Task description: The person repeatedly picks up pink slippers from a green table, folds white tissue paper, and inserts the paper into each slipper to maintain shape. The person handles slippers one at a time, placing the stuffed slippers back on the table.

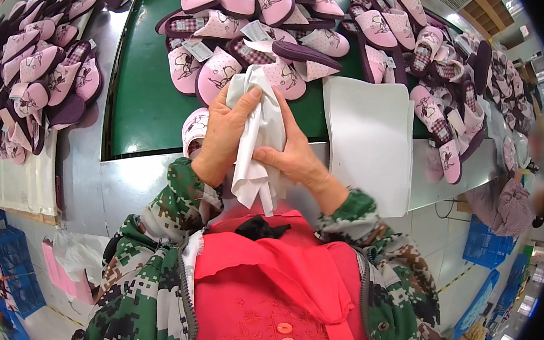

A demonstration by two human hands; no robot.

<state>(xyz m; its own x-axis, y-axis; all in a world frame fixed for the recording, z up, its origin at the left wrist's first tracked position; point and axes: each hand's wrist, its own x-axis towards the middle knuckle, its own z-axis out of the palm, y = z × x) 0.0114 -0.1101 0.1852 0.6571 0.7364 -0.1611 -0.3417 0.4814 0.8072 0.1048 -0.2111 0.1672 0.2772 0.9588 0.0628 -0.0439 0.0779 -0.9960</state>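
A crumpled, folded sheet of white paper is held upright in front of my chest. My left hand grips it from the left, thumb pressed near its top. On the right side my right hand closes on it, thumb across its lower middle. Just beyond the hands, pink slippers with dark soles and printed drawings lie heaped on the green belt. A single slipper sits partly hidden behind my left wrist. To the right of my hands lies a stack of flat white paper sheets.
A large pile of slippers fills the left side table. More slippers lie at the right, near another person's sleeve. Metal edging borders the belt. Blue crates stand on the floor.
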